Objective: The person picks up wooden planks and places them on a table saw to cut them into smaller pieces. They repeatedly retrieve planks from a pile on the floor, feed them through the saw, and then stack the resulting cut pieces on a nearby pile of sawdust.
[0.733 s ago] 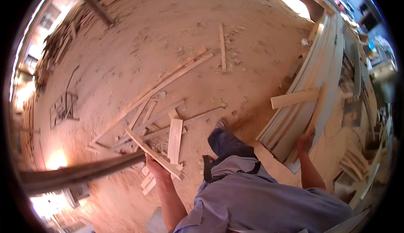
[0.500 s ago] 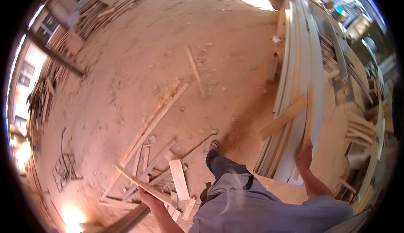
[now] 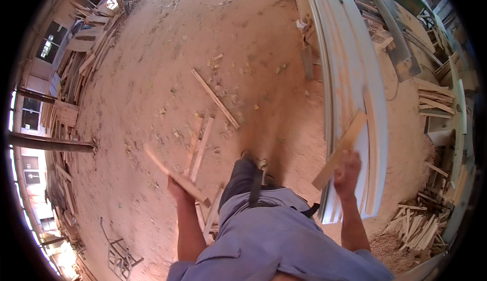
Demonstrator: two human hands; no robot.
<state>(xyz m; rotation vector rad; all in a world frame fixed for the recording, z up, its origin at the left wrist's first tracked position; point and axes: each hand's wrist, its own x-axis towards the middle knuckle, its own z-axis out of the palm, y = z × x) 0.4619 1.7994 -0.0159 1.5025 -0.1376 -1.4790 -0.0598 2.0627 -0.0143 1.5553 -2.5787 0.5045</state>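
Observation:
My left hand point(image 3: 178, 188) is closed around a narrow wooden strip point(image 3: 170, 168), which slants across in front of me above the floor. On the right, my right hand point(image 3: 348, 175) has its fingers curled at the edge of a short, flat wooden board point(image 3: 339, 151). The fingers are slightly blurred there. That board lies aslant over a long stack of pale panels point(image 3: 350, 63). Just right of it, a longer wooden strip point(image 3: 374, 149) rests lengthwise on the same stack.
Loose wood strips point(image 3: 199, 146) lie on the dirt floor by my left hand, with a single stick point(image 3: 215, 98) farther ahead. A metal frame point(image 3: 119, 258) sits at the lower left. Wood offcuts point(image 3: 421, 225) are piled at the right. A post point(image 3: 56, 143) stands left.
My right hand has left the long strip and now is at the short board. My left hand still holds its strip. The view has turned and my body has shifted along the stack.

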